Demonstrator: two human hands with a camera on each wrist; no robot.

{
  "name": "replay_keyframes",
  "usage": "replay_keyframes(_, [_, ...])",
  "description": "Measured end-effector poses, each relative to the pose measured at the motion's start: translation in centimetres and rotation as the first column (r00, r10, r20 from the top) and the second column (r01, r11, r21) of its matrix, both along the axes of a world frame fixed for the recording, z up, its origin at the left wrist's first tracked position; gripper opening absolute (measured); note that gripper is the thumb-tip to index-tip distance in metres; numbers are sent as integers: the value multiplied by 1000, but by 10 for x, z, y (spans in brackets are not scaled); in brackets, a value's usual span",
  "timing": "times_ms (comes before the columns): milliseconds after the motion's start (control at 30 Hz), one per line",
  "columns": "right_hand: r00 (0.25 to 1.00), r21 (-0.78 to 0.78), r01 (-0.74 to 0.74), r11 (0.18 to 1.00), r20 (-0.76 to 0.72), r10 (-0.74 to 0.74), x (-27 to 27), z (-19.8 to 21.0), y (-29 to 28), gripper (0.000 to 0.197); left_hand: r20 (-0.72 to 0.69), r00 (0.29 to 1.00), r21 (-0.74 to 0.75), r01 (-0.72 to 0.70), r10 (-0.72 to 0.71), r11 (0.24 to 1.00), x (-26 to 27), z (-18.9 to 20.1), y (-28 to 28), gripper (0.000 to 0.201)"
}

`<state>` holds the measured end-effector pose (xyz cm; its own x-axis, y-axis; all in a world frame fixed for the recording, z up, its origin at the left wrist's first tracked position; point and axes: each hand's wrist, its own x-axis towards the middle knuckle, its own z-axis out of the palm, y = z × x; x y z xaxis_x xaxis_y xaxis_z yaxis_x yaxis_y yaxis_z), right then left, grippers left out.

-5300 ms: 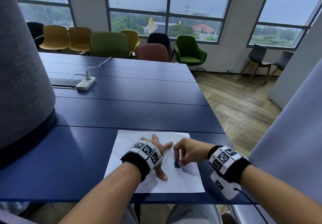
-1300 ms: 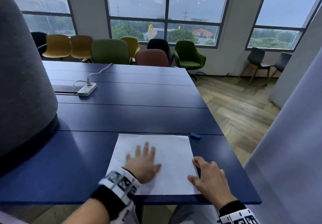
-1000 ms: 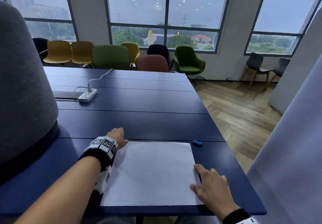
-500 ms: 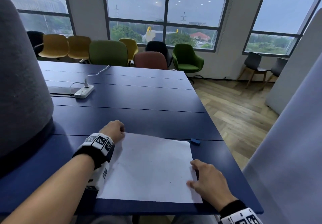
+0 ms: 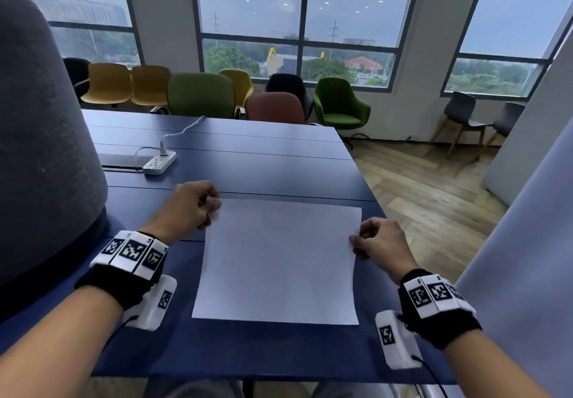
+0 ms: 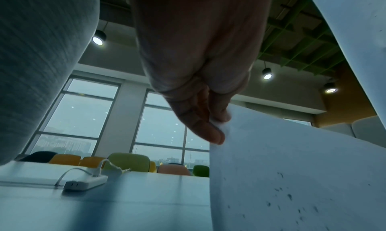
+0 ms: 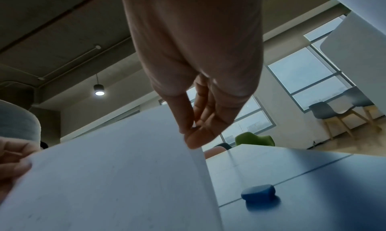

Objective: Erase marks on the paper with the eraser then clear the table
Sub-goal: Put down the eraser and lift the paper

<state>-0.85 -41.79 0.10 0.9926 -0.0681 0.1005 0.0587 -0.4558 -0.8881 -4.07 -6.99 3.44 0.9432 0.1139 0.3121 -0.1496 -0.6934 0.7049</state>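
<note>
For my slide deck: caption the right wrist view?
Right hand pinches the paper edge, blue eraser on table.

Sheet of paper (image 5: 279,261): matt white, thin, flexible. Table (image 5: 248,162): smooth matt blue panels. Eraser (image 7: 258,193): smooth blue rubber, dull finish. Power strip (image 5: 159,163): glossy white plastic. Floor (image 5: 428,187): wood boards.

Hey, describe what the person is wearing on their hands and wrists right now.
Both forearms are bare, with no sleeves or gloves. Each wrist carries a black band topped with white square tiles printed with black coded markers. A white camera box hangs under each band, bearing its own marker, with a thin black cable trailing back.
</note>
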Motion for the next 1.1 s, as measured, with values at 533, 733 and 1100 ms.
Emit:
replay_keyframes(533, [952,-148,1,989,302,44,-28,27,19,25,200,980,122,-41,16,992,-33,43,-3,30])
replay_keyframes(733, [936,-196,-18,980,342,85,-21,34,22,25,216,976,128,-44,15,991,-31,49,3,25])
replay_keyframes(1100, [983,-546,-151,824,8,186,49,16,-21,16,186,971,35,-158,149,987,31,88,26,11])
